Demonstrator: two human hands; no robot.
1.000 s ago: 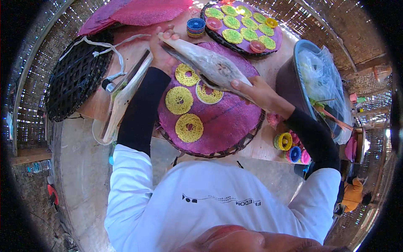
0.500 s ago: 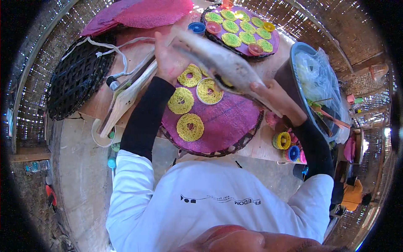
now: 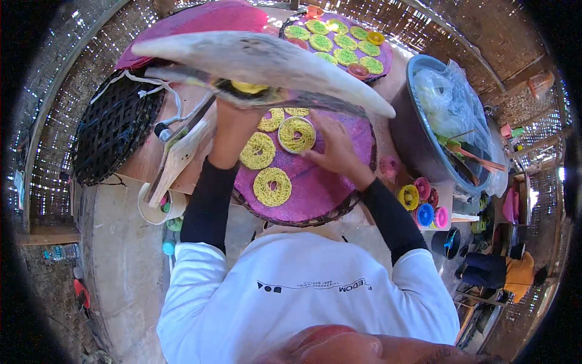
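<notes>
My left hand [image 3: 237, 128] is wrapped round a long wooden press [image 3: 267, 57], its fingers partly hidden behind the wood. Two pale, tapering bars make up the press, and yellow dough [image 3: 247, 87] shows at its middle. My right hand [image 3: 336, 148] reaches in below it, empty, with thumb and fingers apart beside a white ring [image 3: 280, 138]. Inside the ring lies a yellow lacy disc of dough strands. More yellow lacy rings [image 3: 272, 187] lie on a purple sheet [image 3: 321, 182] over a round woven tray. The press hides the far part of that tray.
A second tray [image 3: 379, 57] with green lacy discs stands at the back. To the right are a grey tub [image 3: 418, 130] holding plastic bags and several coloured ring moulds [image 3: 425, 215]. Leftward lie a dark woven tray [image 3: 115, 130] and another wooden tool [image 3: 182, 155]. A person [image 3: 509, 273] is at far right.
My right hand has let go of the press's right end and moved down and left to the white ring. The press has swung flatter and shifted left, carried by my left hand.
</notes>
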